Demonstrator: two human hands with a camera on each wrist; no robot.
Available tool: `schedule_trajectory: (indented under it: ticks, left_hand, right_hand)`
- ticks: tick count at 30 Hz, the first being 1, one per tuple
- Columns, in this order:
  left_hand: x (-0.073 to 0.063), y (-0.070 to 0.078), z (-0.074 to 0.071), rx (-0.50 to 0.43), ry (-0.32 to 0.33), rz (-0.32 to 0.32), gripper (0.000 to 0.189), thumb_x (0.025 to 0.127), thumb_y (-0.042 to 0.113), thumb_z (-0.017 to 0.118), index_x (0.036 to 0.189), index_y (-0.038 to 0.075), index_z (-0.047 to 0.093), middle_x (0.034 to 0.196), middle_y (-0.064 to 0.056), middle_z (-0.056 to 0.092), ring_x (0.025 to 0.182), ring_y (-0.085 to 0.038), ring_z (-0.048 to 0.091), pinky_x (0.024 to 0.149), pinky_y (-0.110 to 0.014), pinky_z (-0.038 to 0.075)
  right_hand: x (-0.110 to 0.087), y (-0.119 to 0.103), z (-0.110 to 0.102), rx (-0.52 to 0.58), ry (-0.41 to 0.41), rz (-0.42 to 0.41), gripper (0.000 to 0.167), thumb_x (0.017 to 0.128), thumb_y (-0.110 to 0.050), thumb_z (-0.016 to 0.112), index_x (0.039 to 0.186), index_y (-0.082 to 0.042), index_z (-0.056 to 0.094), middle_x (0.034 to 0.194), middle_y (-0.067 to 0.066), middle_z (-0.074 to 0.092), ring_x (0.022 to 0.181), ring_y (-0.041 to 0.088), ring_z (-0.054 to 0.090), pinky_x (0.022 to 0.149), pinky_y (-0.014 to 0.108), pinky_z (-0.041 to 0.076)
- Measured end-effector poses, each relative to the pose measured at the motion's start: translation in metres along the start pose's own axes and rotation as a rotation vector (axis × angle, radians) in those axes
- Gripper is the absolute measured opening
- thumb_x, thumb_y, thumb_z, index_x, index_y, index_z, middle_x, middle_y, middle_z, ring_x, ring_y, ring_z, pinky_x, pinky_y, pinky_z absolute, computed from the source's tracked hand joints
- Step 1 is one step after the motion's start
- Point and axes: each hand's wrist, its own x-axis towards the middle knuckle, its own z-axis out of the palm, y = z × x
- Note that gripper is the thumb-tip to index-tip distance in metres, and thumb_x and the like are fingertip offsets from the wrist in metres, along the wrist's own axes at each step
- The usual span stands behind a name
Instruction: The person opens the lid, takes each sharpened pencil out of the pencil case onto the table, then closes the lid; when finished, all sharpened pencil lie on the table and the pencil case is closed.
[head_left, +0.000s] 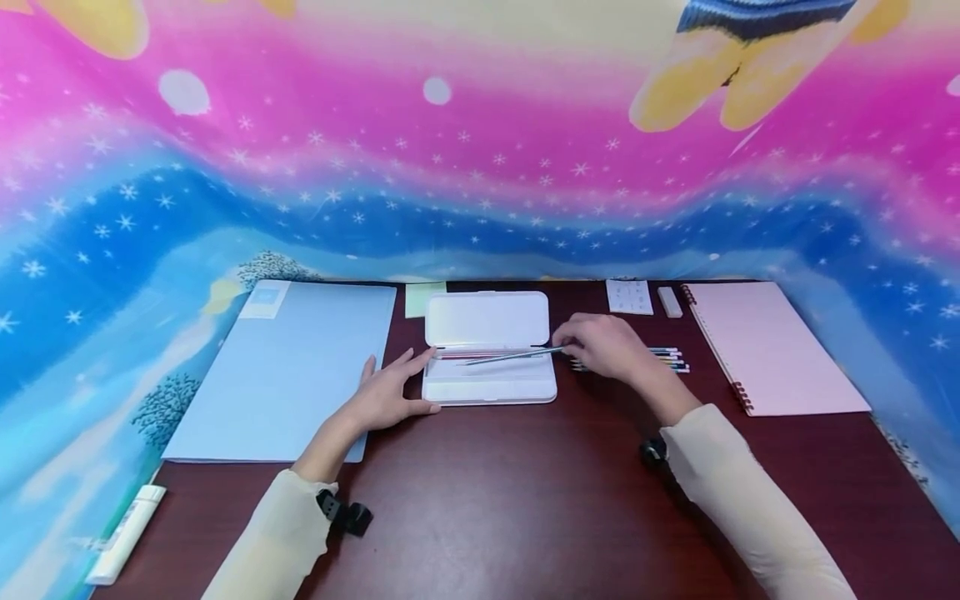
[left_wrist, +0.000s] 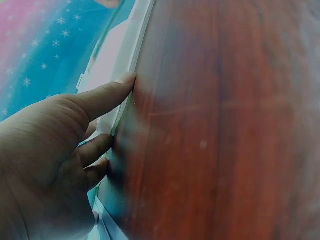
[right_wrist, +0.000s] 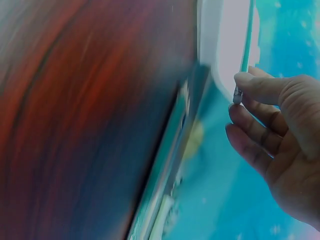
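A white pencil case (head_left: pixel 491 392) lies on the table with its lid (head_left: pixel 487 318) folded back. My left hand (head_left: pixel 386 393) rests against the case's left end, its fingers spread and its thumb at the front corner. In the left wrist view the thumb lies along the case's front edge. Between thumb and fingertips, my right hand (head_left: pixel 603 343) pinches a green pencil (right_wrist: pixel 247 45) near its eraser end. The pencil slants over the case's inside, tip toward the left. A reddish pencil (head_left: pixel 480 357) lies inside along the back. Several pencils (head_left: pixel 667 358) lie beneath and beside my right hand.
A blue folder (head_left: pixel 292 375) lies at left, with a white tube (head_left: pixel 127 533) near the table's left edge. Behind stand a green note pad (head_left: pixel 422 300), a printed card (head_left: pixel 630 297) and an eraser (head_left: pixel 670 302). A pink spiral notebook (head_left: pixel 780 350) lies at right.
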Motion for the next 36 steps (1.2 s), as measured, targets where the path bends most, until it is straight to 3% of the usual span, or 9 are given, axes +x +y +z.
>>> schedule_trajectory:
  ticks: [4,12,14,24,31,36]
  left_hand:
    - [-0.001,0.001,-0.001,-0.001,-0.002,-0.001,0.094,0.085,0.045,0.079,0.162,0.022,0.030,0.162,-0.014,0.040,0.155,-0.032,0.027,0.122,-0.068,-0.005]
    - [-0.001,0.001,0.000,0.004,0.000,0.007,0.094,0.086,0.045,0.079,0.162,0.023,0.029,0.162,-0.013,0.040,0.155,-0.032,0.028,0.122,-0.068,-0.004]
    - [-0.001,0.001,0.000,0.004,0.002,0.008,0.094,0.085,0.045,0.079,0.162,0.023,0.029,0.162,-0.013,0.040,0.155,-0.032,0.028,0.122,-0.068,-0.004]
    - [-0.002,0.000,-0.001,0.007,0.002,-0.001,0.094,0.085,0.046,0.079,0.162,0.024,0.029,0.162,-0.011,0.040,0.155,-0.032,0.029,0.122,-0.068,-0.004]
    - [-0.001,0.000,0.000,0.002,-0.002,0.007,0.094,0.085,0.046,0.079,0.162,0.025,0.029,0.162,-0.010,0.040,0.155,-0.031,0.029,0.122,-0.067,-0.004]
    - [-0.002,0.000,0.000,0.001,-0.001,0.008,0.094,0.085,0.046,0.079,0.162,0.024,0.029,0.162,-0.011,0.040,0.155,-0.032,0.029,0.122,-0.068,-0.004]
  right_hand:
    - [-0.014,0.020,-0.009,0.011,0.034,0.002,0.016,0.092,-0.011,0.074,0.106,-0.018,0.078,0.099,0.000,0.074,0.082,0.017,0.068,0.074,0.041,0.056]
    - [-0.049,0.055,-0.022,0.025,0.094,0.019,0.014,0.092,-0.010,0.073,0.102,-0.018,0.079,0.103,0.001,0.077,0.095,0.024,0.073,0.079,0.046,0.057]
    - [-0.059,0.064,-0.025,0.039,0.094,0.041,0.015,0.092,-0.010,0.073,0.103,-0.017,0.079,0.102,0.002,0.076,0.087,0.021,0.071,0.076,0.045,0.056]
    - [-0.101,0.097,-0.029,0.111,0.087,0.181,0.016,0.090,-0.006,0.075,0.103,-0.013,0.081,0.099,0.006,0.078,0.090,0.024,0.070,0.078,0.047,0.057]
    - [-0.123,0.117,-0.024,0.162,0.086,0.291,0.017,0.091,-0.006,0.074,0.103,-0.015,0.082,0.101,0.008,0.078,0.092,0.027,0.070,0.080,0.046,0.056]
    - [-0.133,0.124,-0.022,0.162,0.075,0.313,0.016,0.090,-0.007,0.075,0.099,-0.018,0.083,0.100,0.006,0.079,0.091,0.026,0.068,0.081,0.044,0.055]
